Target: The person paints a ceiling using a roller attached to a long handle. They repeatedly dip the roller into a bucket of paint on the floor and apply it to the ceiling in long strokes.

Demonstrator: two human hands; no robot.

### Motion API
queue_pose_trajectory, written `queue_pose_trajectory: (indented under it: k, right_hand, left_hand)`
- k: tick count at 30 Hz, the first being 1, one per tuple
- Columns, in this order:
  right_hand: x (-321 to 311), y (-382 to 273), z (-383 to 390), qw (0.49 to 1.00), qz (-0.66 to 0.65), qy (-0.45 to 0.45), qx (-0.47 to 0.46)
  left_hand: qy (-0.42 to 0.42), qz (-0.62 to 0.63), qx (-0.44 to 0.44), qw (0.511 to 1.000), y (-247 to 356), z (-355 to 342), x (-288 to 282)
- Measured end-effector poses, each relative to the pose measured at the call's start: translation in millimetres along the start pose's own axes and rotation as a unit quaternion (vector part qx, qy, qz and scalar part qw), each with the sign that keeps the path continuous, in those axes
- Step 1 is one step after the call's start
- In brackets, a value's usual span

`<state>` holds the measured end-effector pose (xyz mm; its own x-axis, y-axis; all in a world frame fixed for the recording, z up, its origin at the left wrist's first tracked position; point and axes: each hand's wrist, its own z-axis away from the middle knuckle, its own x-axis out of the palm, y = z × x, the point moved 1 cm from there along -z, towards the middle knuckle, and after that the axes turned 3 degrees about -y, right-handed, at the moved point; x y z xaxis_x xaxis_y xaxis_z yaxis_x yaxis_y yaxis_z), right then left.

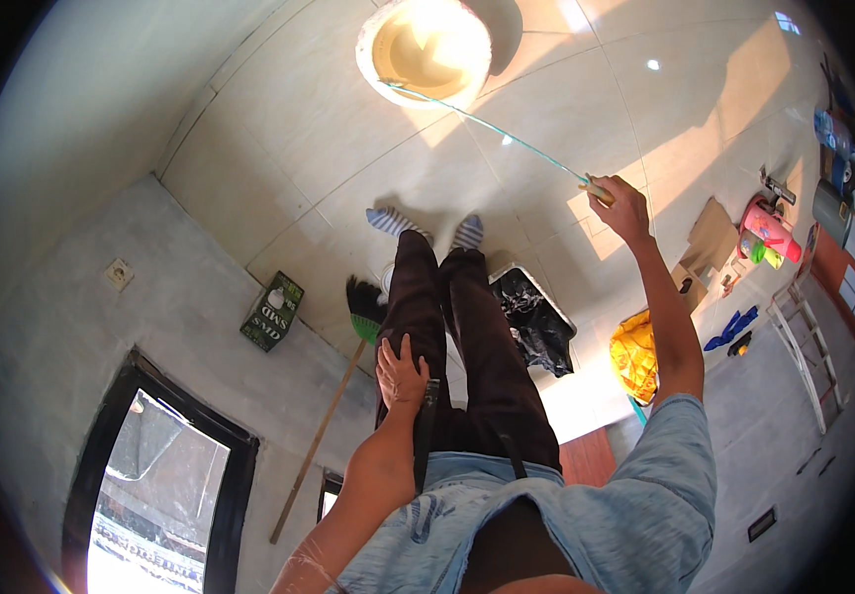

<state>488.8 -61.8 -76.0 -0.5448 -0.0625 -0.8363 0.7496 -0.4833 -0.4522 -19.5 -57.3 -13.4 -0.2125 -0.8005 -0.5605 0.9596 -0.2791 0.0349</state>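
My right hand (pixel 625 210) is closed around the short wooden-looking handle of a thin teal rod (pixel 512 135). The rod stretches out to the upper left, and its far end reaches over the near rim of a round, pale basin (pixel 364 59). Sunlight glares on the basin, so I cannot tell what is inside. My left hand (pixel 404 376) lies on my dark trousers at the thigh, fingers spread, holding nothing.
On the tiled floor, a bin lined with a black bag (pixel 536 322) stands beside my legs. A broom (pixel 321 436) leans at the left near a dark green box (pixel 272 310). To the right are a yellow bag (pixel 635 358), a pink container (pixel 770 230) and a white frame (pixel 806 356).
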Motion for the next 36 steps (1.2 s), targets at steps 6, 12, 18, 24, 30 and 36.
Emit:
queue_pose_trajectory:
  k: [6, 12, 18, 24, 30, 36]
  right_hand:
    - [31.9, -11.8, -33.5, 0.999, -0.026, 0.028, 0.016]
    - [36.1, -12.5, -5.3, 0.999, -0.036, -0.005, 0.025]
    - [33.8, -7.2, 25.7, 0.999, -0.046, 0.0, 0.013]
    - [43.8, -19.8, -27.4, 1.0, -0.009, 0.016, 0.024]
    - [55.0, -26.3, -35.0, 0.998, -0.05, 0.034, 0.022]
    - [56.1, -24.7, 24.2, 0.998, -0.048, 0.003, 0.029]
  left_hand:
    - [-0.004, 0.004, 0.0, 1.0, -0.9, -1.5, -1.7]
    - [0.014, 0.01, 0.002, 1.0, 1.5, 1.2, 5.0]
    - [-0.005, 0.012, -0.007, 1.0, 3.1, 2.9, 3.6]
    - [-0.013, 0.004, -0.007, 1.0, 4.7, 3.6, 3.5]
    - [0.0, 0.001, -0.003, 1.0, 2.7, 5.1, 8.3]
    - [0.0, 0.01, -0.006, 1.0, 5.0, 5.0, 3.6]
